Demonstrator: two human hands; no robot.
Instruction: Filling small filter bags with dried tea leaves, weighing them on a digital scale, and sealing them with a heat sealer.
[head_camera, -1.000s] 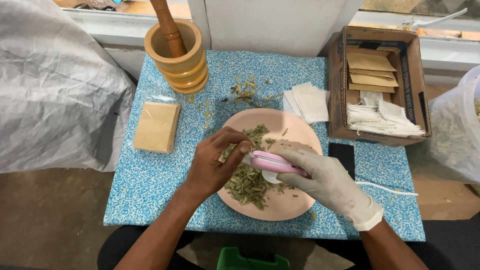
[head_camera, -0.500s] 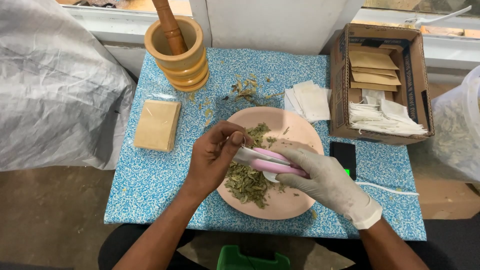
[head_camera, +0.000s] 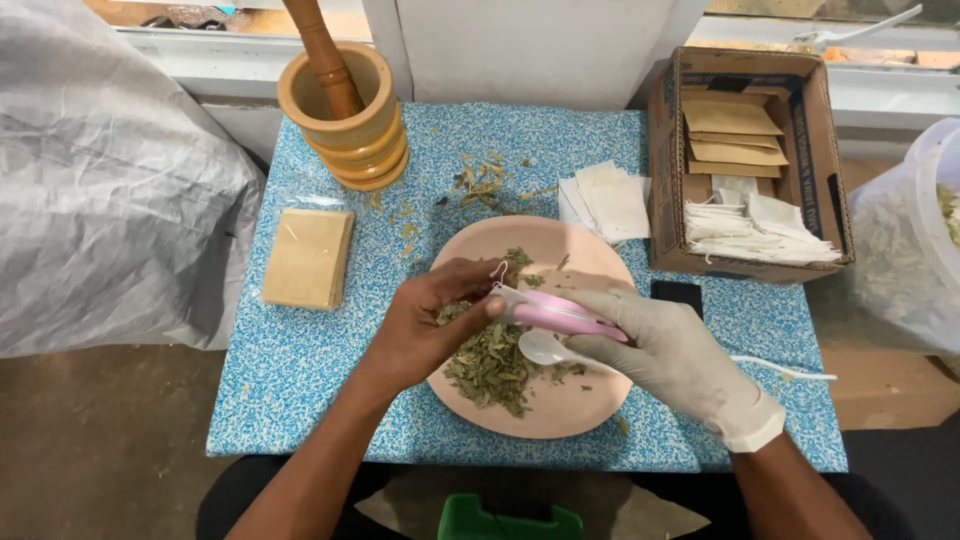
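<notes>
Head view looks down on a blue speckled worktop (head_camera: 300, 370) where both hands meet above a round pink plate (head_camera: 590, 400) heaped with dried green leaves (head_camera: 492, 365). The bare left hand (head_camera: 425, 325) pinches the top edge of a small white paper sachet (head_camera: 503, 296), its fingers (head_camera: 470, 300) narrowed onto the paper. The gloved right hand (head_camera: 665, 350) closes around a slim pink handled tool (head_camera: 560, 317) laid across the sachet, and also grips a white plastic spoon (head_camera: 545, 348) lower in the same fist. The sachet sits over the plate's middle, between the two hands and touching both. I judge it to be light, thin and limp, easy to crumple or tear, so the edges are the sensible place to hold it. Behind stand a wooden mortar and pestle (head_camera: 345, 105), a tan flat packet (head_camera: 308, 258), a stack of white sachets (head_camera: 608, 200) and a cardboard box (head_camera: 830, 150) of envelopes.
</notes>
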